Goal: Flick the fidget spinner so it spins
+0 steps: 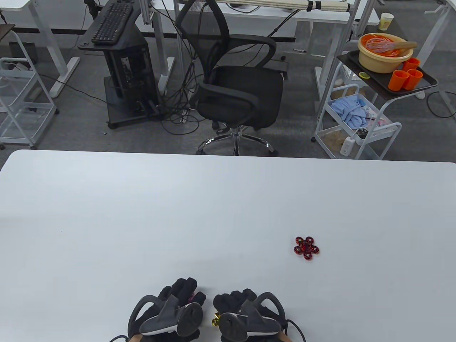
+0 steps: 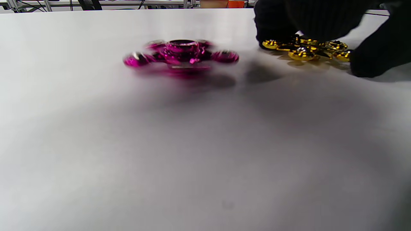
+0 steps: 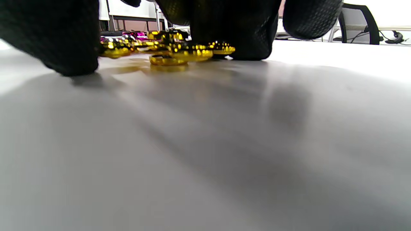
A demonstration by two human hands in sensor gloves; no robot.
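Near the table's [image 1: 107,199] front edge, the right hand [image 1: 245,313] plants fingers [image 3: 247,38] around the gold spinner [image 3: 179,51], seemingly steadying it. The pink spinner [image 2: 181,54] blurs under the left hand [image 1: 171,310], whose grip I cannot tell.

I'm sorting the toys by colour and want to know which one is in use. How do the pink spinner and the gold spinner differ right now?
The pink spinner is magenta; the gold spinner is yellow metal. The pink one lies free on the table with no fingers on it and its arms blurred, which suggests spinning; the gold one looks sharp, with the right hand over it and gloved fingers set around it. Both are shiny, multi-armed and flat on the table.
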